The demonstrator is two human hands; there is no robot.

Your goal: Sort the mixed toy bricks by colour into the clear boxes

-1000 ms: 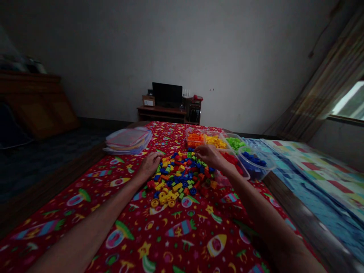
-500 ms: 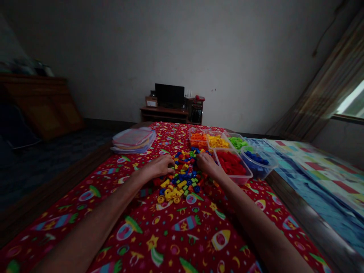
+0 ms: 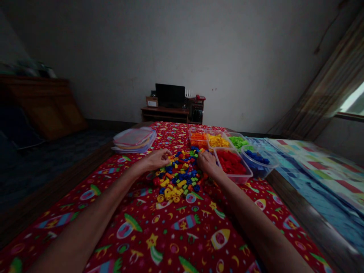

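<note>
A mixed pile of small plastic building blocks [image 3: 186,176] in yellow, blue, red, green and orange lies between my hands on a red patterned cloth [image 3: 159,227]. At the pile's left edge is my left hand [image 3: 159,158], its fingers curled together; anything between them is too small to make out. My right hand [image 3: 207,162] reaches down at the pile's right side, beside the tub of red blocks [image 3: 231,163]. Its fingers are bent and their tips are mostly hidden behind the hand, so what they grip does not show.
Clear tubs hold orange blocks [image 3: 198,140], yellow blocks [image 3: 217,140] and green blocks [image 3: 238,142]; a round tub of blue blocks [image 3: 257,157] stands at the right. Stacked plastic lids [image 3: 134,139] lie at the left. A bed [image 3: 321,170] adjoins the table's right side.
My left hand has moved a little left and up, away from the middle of the pile, uncovering blocks there. My right hand has barely shifted.
</note>
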